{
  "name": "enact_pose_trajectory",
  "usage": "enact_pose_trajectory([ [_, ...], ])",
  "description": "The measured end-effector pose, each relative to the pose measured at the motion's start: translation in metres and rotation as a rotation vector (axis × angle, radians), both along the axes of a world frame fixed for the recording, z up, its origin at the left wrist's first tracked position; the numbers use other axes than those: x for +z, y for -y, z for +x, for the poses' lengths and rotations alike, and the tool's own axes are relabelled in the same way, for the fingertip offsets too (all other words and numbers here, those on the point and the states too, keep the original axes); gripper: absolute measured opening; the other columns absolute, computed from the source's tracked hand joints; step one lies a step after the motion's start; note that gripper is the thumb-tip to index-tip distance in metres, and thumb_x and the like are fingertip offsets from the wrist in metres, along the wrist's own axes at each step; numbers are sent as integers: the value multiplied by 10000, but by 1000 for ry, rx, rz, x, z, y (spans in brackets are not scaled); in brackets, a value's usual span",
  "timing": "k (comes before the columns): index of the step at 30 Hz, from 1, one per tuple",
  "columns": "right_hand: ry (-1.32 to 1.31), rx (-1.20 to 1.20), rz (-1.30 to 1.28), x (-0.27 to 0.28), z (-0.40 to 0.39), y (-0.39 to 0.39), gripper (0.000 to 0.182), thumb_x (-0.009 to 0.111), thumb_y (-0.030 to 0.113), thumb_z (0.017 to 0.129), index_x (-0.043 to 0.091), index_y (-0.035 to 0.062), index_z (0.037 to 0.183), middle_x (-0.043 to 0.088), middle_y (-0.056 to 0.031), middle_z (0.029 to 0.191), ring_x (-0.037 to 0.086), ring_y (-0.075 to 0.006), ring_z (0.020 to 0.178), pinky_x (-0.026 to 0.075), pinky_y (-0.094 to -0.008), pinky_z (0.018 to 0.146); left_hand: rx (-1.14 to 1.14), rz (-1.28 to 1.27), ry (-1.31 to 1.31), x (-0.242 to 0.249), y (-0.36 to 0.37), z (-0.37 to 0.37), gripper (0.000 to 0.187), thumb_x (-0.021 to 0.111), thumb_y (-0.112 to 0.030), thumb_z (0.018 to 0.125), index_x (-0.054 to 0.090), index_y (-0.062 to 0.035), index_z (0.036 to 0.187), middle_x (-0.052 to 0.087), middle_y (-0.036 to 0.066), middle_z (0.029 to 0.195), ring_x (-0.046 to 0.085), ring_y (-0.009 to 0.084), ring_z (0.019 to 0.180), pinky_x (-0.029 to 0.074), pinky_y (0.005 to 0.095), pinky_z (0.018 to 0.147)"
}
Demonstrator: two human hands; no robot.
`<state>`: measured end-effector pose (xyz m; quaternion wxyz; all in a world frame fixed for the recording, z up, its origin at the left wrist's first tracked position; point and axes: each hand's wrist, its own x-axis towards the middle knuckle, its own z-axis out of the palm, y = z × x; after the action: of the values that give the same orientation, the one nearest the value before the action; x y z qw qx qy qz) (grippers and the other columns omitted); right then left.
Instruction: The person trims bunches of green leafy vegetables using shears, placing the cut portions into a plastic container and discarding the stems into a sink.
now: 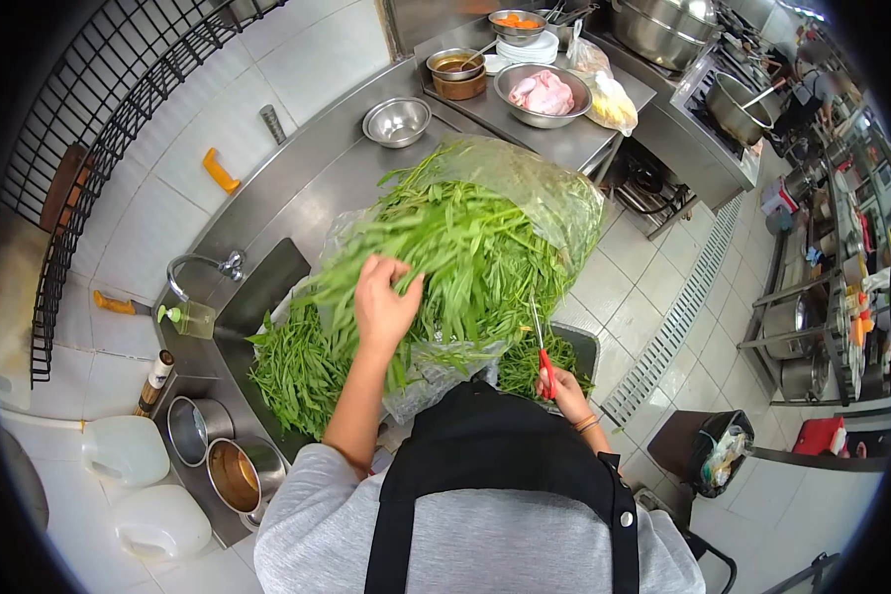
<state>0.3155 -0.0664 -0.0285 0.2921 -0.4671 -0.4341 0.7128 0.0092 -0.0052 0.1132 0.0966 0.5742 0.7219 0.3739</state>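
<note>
A big heap of long-leaved green vegetable point(465, 247), like water spinach, lies in a clear plastic bag point(535, 183) on the steel counter. My left hand point(386, 302) is on the near left of the heap, its fingers curled around a bunch of the greens; those leaves are slightly blurred. My right hand point(566, 391) grips red-handled scissors point(544, 364), their blades pointing up towards the stems. Beneath them, cut stems and leaves point(520, 368) fill a dark bin point(582, 346). More greens point(302, 371) are piled in the sink at left.
The sink point(257, 287) has a tap point(208, 262) and a soap bottle point(190, 319). Behind the heap are a steel bowl point(397, 121) and a bowl of raw poultry point(543, 91). Pots point(247, 473) and plastic jugs point(129, 450) stand lower left. A trash bin point(698, 445) stands right.
</note>
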Motion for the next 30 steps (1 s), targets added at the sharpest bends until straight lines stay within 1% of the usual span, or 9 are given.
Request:
enact_pose_trajectory([
  [2,5,-12,-15,2,0,3,303,531,351,894,539,67,790,493,36,640,429,-41,574,346,-182,529,4,-68,-118,-51,14,-24,235,726,-143,657,589,-23,805,512,99,764,520,267,760,423,357,697],
  [4,19,-22,-36,-2,-1,6,308,535,352,891,530,70,769,476,43,632,419,-41,562,338,-187,519,20,-144,-240,-62,21,-31,239,734,-158,652,603,-34,809,512,95,752,513,269,775,417,365,717],
  [10,95,137,70,0,-18,-18,334,508,355,902,486,80,715,481,22,627,425,-55,561,351,-200,530,-43,79,31,-81,-16,-33,180,717,-150,680,637,-55,810,528,102,757,516,287,796,409,388,737],
  [11,111,127,79,4,-25,-24,352,551,375,878,518,71,705,429,49,614,352,-42,556,299,-210,505,-39,83,31,-85,-25,-30,180,717,-150,680,637,-55,810,528,102,757,516,287,796,409,388,737],
  [17,109,148,74,9,-57,-62,431,557,458,851,534,52,708,442,39,622,378,-57,563,326,-230,516,81,-59,-295,-107,-60,-12,260,735,-233,674,639,-70,852,525,71,869,486,264,923,388,412,793],
  [24,186,236,156,26,-84,-89,481,543,528,830,534,64,704,483,24,628,418,-73,537,350,-232,501,-101,152,-103,-44,-55,-16,267,737,-180,656,595,-2,797,513,93,779,502,258,792,406,368,726],
  [25,84,229,109,30,-87,-90,462,524,516,846,524,77,702,478,23,614,418,-68,525,344,-217,496,-113,326,-207,-41,-53,-17,276,739,-174,659,587,9,799,512,90,780,498,238,740,421,339,682],
  [28,-36,240,85,43,-90,-82,487,446,550,867,499,97,695,476,8,617,417,-79,523,345,-213,495,-73,100,39,-24,-32,-12,268,743,-176,663,591,-4,802,487,83,761,489,213,692,427,324,626],
  [30,-251,293,-116,37,-85,-71,506,395,579,872,488,104,723,481,-4,646,428,-93,549,359,-218,511,-89,121,93,-38,-22,-12,231,739,-161,677,599,-5,773,478,63,735,475,160,614,414,285,556],
])
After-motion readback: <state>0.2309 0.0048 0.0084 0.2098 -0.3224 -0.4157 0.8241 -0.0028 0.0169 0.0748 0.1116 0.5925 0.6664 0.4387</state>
